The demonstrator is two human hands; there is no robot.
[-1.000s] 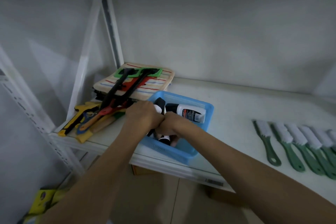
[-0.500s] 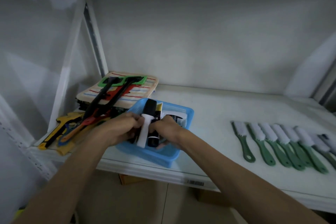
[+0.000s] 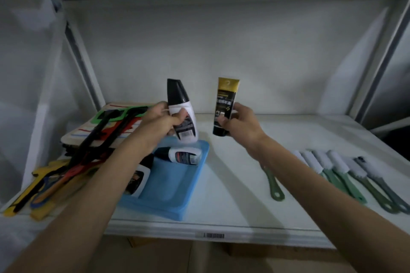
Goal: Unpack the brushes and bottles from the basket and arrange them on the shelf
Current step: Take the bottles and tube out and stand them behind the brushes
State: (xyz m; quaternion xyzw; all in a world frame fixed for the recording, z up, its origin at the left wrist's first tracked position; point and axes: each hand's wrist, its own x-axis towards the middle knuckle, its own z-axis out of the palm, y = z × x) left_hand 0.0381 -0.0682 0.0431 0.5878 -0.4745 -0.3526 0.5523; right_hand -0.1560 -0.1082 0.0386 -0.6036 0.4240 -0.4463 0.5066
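My left hand (image 3: 158, 121) grips a white bottle with a black cap (image 3: 180, 108), held upright above the far end of the blue basket (image 3: 175, 204). My right hand (image 3: 240, 124) holds a black and gold tube (image 3: 225, 104) upright, to the right of the basket and above the white shelf (image 3: 233, 184). Two more white bottles lie in the basket: one (image 3: 182, 156) at its far end, another (image 3: 136, 182) on its left side, partly hidden by my left forearm. A row of several green-handled brushes (image 3: 346, 175) lies on the shelf at the right.
A stack of striped cloths (image 3: 88, 133) with black, red and green long-handled tools (image 3: 99, 139) lies left of the basket. Yellow and orange tools (image 3: 40, 190) sit at the shelf's front left corner. An upper shelf hangs overhead. Slanted metal posts frame both sides.
Both hands have risen out of the basket, the left lifting the white bottle and the right the black and gold tube. The hands have moved apart, and the view has tilted upward.
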